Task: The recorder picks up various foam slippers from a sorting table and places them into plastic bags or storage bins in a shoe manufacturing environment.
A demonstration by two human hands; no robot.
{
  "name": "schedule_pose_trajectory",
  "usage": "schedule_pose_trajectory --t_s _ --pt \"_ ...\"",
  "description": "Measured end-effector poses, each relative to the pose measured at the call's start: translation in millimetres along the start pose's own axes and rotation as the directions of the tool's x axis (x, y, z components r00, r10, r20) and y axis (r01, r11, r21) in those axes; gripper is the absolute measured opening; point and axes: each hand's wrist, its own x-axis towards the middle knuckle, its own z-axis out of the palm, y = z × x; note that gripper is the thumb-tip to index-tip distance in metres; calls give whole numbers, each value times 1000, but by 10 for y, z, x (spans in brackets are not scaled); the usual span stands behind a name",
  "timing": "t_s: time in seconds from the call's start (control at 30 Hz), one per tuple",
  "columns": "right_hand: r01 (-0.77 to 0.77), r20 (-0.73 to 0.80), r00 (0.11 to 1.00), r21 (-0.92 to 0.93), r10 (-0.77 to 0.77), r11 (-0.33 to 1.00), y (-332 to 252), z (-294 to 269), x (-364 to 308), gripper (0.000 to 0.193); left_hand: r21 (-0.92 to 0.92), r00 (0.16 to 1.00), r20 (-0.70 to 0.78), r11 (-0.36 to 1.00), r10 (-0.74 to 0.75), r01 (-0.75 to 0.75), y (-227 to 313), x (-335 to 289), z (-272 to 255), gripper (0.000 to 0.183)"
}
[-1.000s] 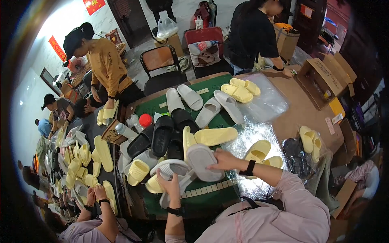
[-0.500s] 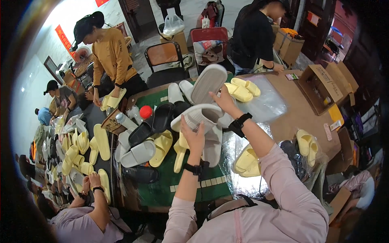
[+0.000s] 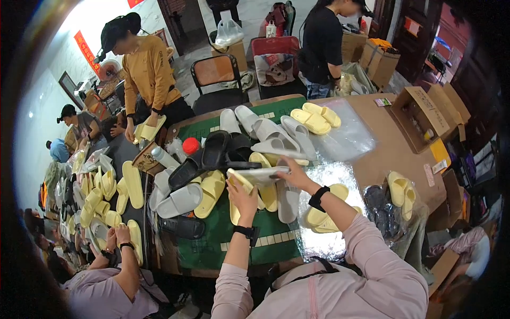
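Hands hold one pale grey slipper [image 3: 258,175] flat above the green table mat [image 3: 228,236].

Head view: the slipper's long axis runs left to right, nearly level, spanning the gap between both hands. The left hand [image 3: 243,198] sits under its left end, fingers curled up and pinching the edge, with a yellow slipper [image 3: 240,187] just beside the palm. The right hand [image 3: 293,175] clamps the right end from the side, thumb on top and fingers pressed together beneath; whether they wrap fully under is hidden. Neither hand is nearer; each has an end. Below lie more yellow slippers [image 3: 210,192], black slippers [image 3: 215,151] and grey slippers [image 3: 273,135], all apart from the held one.
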Motion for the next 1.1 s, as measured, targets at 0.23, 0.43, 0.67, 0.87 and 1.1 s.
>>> schedule_pose_trajectory --t_s 0.23,0.43,0.67,0.87,1.1 --pt "276 210 958 -477 -197 834 -159 298 -51 40 -203 982 -6 961 -190 185 -556 -100 18 85" --pt "338 139 940 -507 -312 793 -147 394 92 28 -135 873 80 862 -482 488 -773 -308 -95 91" --pt "32 -97 995 235 -9 972 -389 171 530 23 226 700 160 716 -696 661 -819 -554 -183 81" --pt "5 -172 975 657 143 754 -677 128 849 32 -646 975 133 731 -177 221 34 -483 -824 47" --pt "-425 47 880 521 472 741 -239 94 861 62 -926 939 -35 343 343 -160 1316 -733 -2182 40"
